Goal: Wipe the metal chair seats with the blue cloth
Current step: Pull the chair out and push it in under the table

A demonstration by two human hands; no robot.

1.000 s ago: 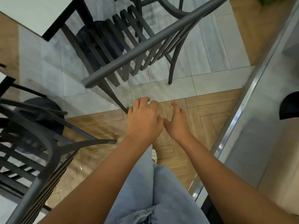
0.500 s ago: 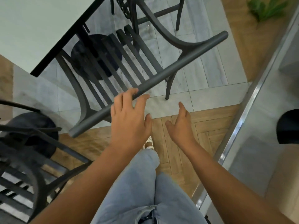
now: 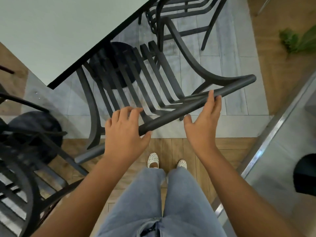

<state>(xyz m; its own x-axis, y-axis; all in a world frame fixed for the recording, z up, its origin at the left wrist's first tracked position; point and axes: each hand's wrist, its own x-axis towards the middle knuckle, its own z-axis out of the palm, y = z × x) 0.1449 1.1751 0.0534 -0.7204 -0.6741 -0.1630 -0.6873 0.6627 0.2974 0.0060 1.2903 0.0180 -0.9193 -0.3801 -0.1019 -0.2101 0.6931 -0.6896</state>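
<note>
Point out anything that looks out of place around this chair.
Green leaves lie loose on the wooden floor at the upper right, away from any pot in view. No blue cloth shows; the left hand and right hand are bare at the chair's top rail.

A second ago both hands hung close together over the floor, short of the chair. Now they have spread apart and reached its top rail [image 3: 172,116]: the left hand [image 3: 124,132] lies over the rail (thumb beneath it), the right hand [image 3: 203,122] has fingers raised against it, thumb spread below.
</note>
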